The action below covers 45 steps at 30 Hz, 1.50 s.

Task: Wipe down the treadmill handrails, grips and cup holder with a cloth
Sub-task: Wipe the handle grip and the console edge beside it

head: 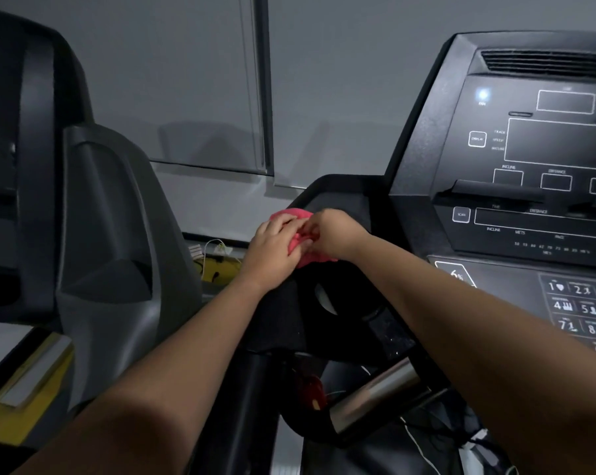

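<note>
so: left hand [272,252] and right hand [334,234] bunching the cloth [312,257] on the treadmill [423,186].
it fills the right; its cup holder [327,303] is a dark hollow just below the hands, nearer the body. both hands pinch the pink cloth, fingers curled into it, at the tray's far left corner. my guess: the wipe pulls straight back into the holder, right hand slightly nearer; the silver grip [375,392] lies lower again.

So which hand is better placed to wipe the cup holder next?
Probably the left hand: it grips most of the pink cloth, and the cup holder opens just below it. The right hand only pinches the cloth's edge.
</note>
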{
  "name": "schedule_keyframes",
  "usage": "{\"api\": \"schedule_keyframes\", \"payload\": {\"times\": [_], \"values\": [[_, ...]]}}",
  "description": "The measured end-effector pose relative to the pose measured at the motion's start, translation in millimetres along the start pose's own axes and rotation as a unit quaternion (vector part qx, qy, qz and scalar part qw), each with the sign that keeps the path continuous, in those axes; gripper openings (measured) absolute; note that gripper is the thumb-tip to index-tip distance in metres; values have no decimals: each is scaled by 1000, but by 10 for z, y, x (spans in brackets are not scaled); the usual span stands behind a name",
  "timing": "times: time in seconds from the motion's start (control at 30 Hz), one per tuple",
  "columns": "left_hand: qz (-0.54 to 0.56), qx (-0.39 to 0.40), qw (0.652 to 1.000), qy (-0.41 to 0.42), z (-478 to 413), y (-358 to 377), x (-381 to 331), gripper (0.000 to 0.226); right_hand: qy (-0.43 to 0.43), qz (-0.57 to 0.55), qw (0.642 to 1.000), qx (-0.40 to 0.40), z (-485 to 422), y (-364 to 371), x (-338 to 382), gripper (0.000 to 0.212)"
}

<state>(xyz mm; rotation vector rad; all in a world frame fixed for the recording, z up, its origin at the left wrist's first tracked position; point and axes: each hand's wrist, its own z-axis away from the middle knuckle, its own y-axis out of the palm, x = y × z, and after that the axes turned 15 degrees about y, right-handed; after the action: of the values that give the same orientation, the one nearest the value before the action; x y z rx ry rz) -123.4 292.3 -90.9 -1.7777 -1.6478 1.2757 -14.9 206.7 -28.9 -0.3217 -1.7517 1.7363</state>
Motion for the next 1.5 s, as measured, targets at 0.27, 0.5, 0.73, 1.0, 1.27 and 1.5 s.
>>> {"api": "schedule_keyframes", "payload": {"times": [0.27, 0.5, 0.73, 1.0, 1.27, 1.5], "values": [[-9, 10, 1000, -16, 277, -65, 43, 29, -10, 19, 996, 87, 56, 19, 73, 19], [66, 157, 985, -20, 434, -350, 77, 46, -15, -16, 981, 192, 112, 12, 97, 28], [49, 88, 995, -25, 3, -440, 222, 32, -31, 20, 999, 34, -58, -108, 243, 11], [78, 47, 992, -85, 319, -307, 108, 23, 13, 14, 989, 149, -27, 45, 256, 17], [-2, -35, 990, -133, 1009, -303, -252, 23, -27, -15, 962, 271, 335, -97, 330, 27], [-14, -59, 984, -165, 566, -378, -284, 18, -46, -12, 993, 105, 760, -378, 131, 18]]}}
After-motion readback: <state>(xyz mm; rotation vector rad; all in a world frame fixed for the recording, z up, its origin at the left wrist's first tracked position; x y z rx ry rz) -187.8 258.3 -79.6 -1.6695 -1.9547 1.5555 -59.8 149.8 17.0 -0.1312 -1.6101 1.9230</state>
